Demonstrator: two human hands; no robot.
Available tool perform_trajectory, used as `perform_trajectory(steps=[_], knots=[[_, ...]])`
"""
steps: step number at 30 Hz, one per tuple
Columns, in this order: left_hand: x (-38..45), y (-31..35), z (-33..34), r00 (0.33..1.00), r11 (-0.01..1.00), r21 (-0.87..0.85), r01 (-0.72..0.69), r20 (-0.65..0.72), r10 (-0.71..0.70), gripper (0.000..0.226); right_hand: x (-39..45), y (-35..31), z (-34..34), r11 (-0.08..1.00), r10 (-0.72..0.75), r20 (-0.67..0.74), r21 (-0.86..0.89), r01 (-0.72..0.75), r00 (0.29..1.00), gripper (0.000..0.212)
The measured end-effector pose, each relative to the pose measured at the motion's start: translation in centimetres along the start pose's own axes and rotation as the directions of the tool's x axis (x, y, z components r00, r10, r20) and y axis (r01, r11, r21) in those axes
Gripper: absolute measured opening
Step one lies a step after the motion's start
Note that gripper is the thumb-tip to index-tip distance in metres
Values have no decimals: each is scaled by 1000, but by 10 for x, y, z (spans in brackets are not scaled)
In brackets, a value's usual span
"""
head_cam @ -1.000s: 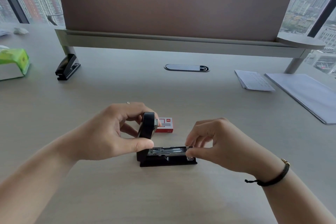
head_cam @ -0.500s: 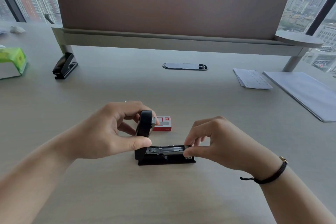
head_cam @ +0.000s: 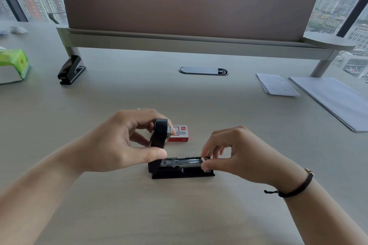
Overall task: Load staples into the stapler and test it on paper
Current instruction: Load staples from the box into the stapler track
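A black stapler [head_cam: 179, 172] rests on the desk in front of me, its lid swung upright and its metal staple channel [head_cam: 180, 161] exposed. My left hand [head_cam: 123, 141] grips the raised lid between thumb and fingers. My right hand [head_cam: 235, 155] pinches a small silvery piece, apparently a staple strip, at the front end of the channel. Just behind the stapler lies a red staple box [head_cam: 180, 133]. Sheets of paper [head_cam: 276, 84] lie at the far right.
A black hole punch [head_cam: 70, 70] stands at the back left, near a green tissue pack [head_cam: 13, 65]. A large pale sheet [head_cam: 336, 101] lies at the right edge. A divider panel [head_cam: 189, 2] and a cable grommet [head_cam: 203, 70] are at the back.
Both hands stay on the stapler almost unmoved. My right fingertips have shifted slightly at the channel's front end.
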State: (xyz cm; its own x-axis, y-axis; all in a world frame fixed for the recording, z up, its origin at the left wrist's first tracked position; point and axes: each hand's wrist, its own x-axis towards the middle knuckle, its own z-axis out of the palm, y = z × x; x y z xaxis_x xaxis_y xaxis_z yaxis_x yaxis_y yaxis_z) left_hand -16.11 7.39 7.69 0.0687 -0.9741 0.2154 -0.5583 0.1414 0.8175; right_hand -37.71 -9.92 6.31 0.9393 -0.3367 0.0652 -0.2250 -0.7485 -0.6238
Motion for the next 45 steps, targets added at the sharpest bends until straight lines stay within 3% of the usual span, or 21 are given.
perform_trajectory(steps=[16,34,39,45], knots=[[0,-2,-1,1000,1000,-27,9,15,-9,32,6,12,0,973,52,45,222,-60,998,14],[0,-2,1,1000,1000,-28,0,14,1,32,12,19,6,930,147,155,314,-190,977,12],[0,-3,1,1000,1000,-25,-2,6,2,33,9,18,6,948,86,129,296,-121,988,4],[0,-3,1,1000,1000,-26,-6,13,6,32,5,14,-2,975,-3,142,220,-29,990,15]])
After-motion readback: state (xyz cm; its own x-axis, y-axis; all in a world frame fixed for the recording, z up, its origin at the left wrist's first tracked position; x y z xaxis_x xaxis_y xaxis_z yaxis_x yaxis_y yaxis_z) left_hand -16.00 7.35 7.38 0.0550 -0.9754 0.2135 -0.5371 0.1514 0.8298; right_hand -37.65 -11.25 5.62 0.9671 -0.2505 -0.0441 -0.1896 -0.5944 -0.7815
